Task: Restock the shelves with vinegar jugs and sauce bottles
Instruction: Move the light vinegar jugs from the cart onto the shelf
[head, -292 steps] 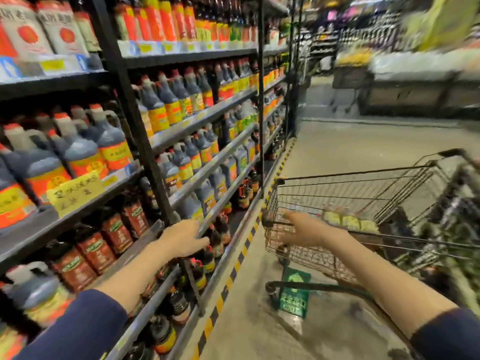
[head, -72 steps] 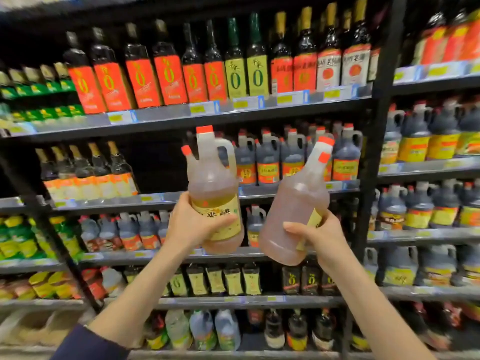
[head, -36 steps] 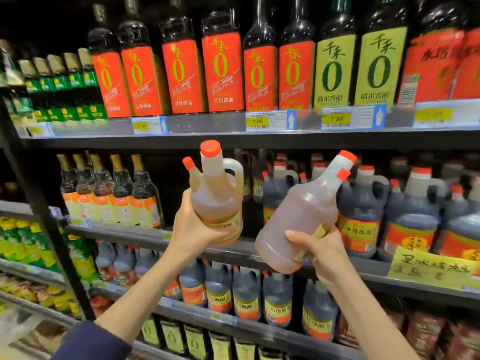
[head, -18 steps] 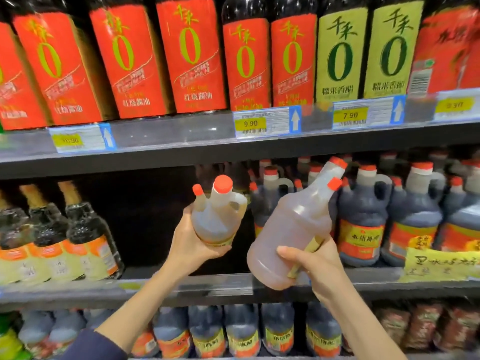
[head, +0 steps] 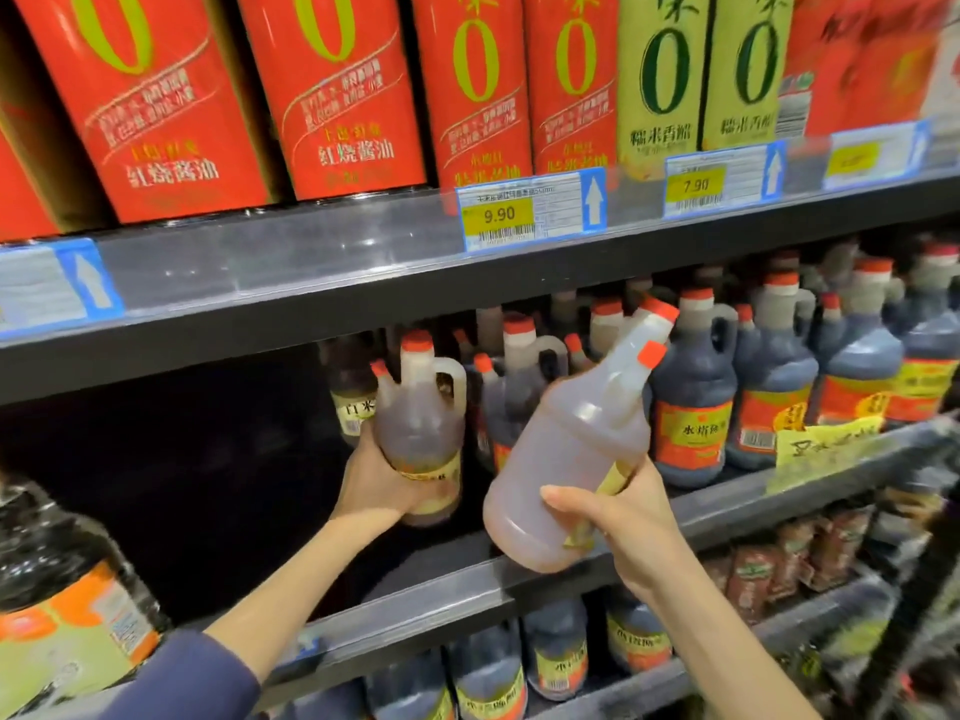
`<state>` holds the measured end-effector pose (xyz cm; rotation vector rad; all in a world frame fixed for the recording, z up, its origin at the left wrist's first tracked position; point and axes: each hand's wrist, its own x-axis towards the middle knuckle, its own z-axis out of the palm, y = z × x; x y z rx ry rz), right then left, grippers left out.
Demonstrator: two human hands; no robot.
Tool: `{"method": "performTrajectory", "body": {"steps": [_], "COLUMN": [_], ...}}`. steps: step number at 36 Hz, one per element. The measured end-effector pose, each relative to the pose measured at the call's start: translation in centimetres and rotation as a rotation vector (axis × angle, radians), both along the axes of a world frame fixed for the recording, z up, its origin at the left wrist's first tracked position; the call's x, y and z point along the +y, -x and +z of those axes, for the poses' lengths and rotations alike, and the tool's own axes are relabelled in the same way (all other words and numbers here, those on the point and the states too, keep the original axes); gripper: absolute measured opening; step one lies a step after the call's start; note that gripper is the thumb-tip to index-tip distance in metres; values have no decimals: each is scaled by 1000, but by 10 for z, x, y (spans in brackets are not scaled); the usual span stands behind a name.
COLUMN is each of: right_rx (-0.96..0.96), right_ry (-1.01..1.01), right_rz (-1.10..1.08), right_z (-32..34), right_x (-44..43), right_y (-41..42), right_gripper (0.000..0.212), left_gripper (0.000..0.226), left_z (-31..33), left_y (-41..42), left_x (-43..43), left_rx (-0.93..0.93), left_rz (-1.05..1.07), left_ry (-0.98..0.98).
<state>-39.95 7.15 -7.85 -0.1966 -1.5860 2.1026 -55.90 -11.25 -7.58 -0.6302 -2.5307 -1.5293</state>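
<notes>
My left hand grips the lower body of a pale amber vinegar jug with orange caps, held upright inside the dark gap of the middle shelf, beside another light jug at the back. My right hand holds a second pale jug from below, tilted to the right in front of the shelf edge. Dark vinegar jugs with orange labels stand in rows to the right of the gap.
The shelf above carries tall red-labelled sauce bottles and green-labelled ones, with price tags on its rail. A yellow handwritten sign hangs at right. More jugs fill the shelf below; a large dark bottle stands at left.
My left hand has pushed its jug deeper into the shelf gap and set it upright. The right hand's jug stays tilted in front. The camera has moved closer.
</notes>
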Motion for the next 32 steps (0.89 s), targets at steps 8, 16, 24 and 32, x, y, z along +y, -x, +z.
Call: {"method": "performTrajectory", "body": {"steps": [8,16,24,32], "right_rx": [-9,-3,-28,-22], "right_ry": [-6,-5,-39,-41], "right_rz": [-30,-46,-82,-88], "right_z": [2,4,2,2], "right_x": [-8,-15,-15,-17], "right_y": [1,0,-4,-8], "right_gripper": [101,98,101,102], "left_gripper": [99,89,99,48], "left_z": [-11,-6,-10,19], "left_y": [30,43,56,48], "left_x": [-2,13,13,4], "left_rx": [-74,15,-7,-172], "left_rz": [-85,-62,-49,-234], "left_ry": [-62,-64,-61,-146]}}
